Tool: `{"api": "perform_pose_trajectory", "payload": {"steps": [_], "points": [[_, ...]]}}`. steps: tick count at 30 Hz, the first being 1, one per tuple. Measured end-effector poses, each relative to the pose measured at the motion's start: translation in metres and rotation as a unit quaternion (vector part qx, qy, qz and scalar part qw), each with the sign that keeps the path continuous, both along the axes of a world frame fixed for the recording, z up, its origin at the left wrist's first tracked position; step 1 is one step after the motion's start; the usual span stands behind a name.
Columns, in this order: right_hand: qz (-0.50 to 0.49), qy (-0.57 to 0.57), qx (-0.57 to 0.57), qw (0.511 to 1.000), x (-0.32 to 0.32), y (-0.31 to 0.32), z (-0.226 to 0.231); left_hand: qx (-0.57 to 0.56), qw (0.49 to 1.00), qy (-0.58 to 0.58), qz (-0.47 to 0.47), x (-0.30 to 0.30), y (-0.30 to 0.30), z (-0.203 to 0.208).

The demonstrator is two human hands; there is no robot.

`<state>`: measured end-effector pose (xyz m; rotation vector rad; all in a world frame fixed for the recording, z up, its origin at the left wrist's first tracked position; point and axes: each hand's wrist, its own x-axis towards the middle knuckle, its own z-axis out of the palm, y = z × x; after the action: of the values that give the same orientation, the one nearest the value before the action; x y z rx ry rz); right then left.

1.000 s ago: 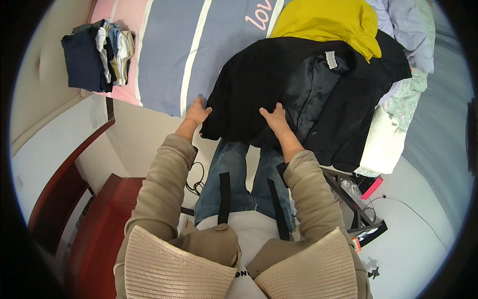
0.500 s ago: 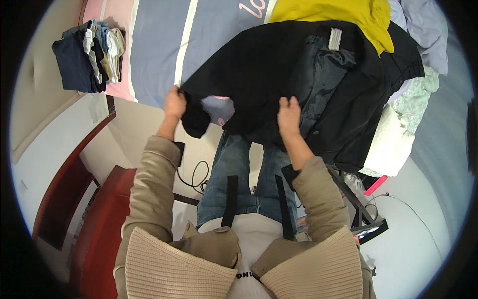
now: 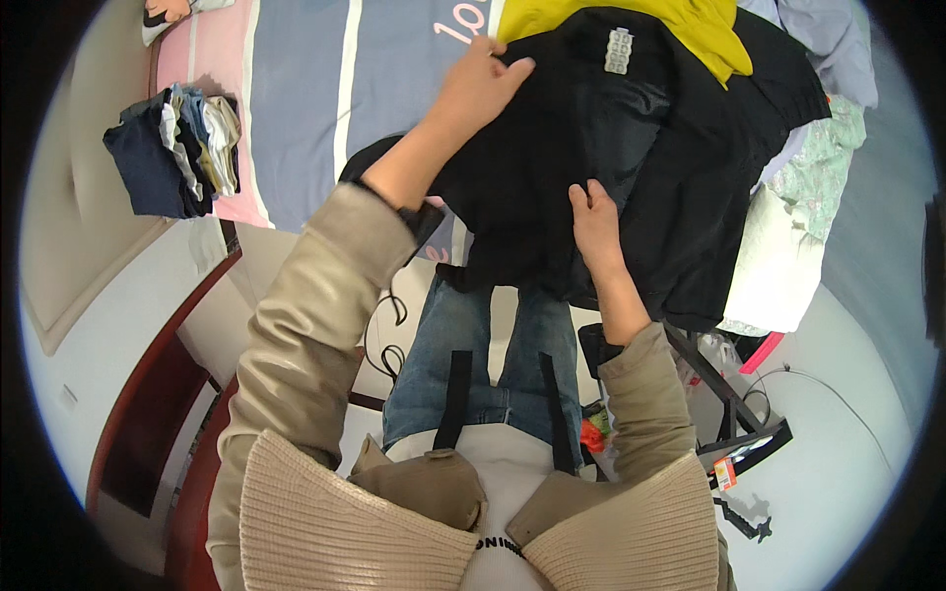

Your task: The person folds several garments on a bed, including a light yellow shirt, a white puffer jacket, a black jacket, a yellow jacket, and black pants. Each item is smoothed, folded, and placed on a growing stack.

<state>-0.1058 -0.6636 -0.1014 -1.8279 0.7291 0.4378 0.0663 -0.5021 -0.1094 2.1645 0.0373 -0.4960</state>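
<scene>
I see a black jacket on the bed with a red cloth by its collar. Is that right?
Not quite: the cloth by its collar is yellow, not red, as the head view shows. The black jacket is on the bed.

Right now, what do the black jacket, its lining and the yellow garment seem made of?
Black jacket: matte cloth, perhaps woven cotton, since it shows almost no shine. Lining: smooth, probably synthetic, with soft glossy creases. Yellow garment: matte fabric in soft folds; fibre unclear.
</scene>
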Motion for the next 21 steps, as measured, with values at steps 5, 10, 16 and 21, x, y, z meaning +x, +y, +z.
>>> {"api": "perform_pose_trajectory", "payload": {"steps": [5, 10, 16, 21], "points": [[-0.092, 0.016, 0.072, 0.993, -0.019, 0.001, -0.011, 0.07, 0.987, 0.122, -0.079, 0.022, -0.059, 0.001], [-0.023, 0.037, 0.26, 0.965, -0.058, 0.012, -0.03, -0.074, 0.968, 0.237, -0.029, 0.026, -0.077, -0.014], [0.144, 0.189, 0.189, 0.953, -0.102, 0.034, -0.028, -0.095, 0.971, 0.216, 0.031, 0.03, -0.087, -0.002], [-0.079, 0.145, 0.354, 0.92, -0.133, -0.033, 0.036, -0.01, 0.977, 0.213, 0.023, 0.036, -0.096, 0.003]]}}
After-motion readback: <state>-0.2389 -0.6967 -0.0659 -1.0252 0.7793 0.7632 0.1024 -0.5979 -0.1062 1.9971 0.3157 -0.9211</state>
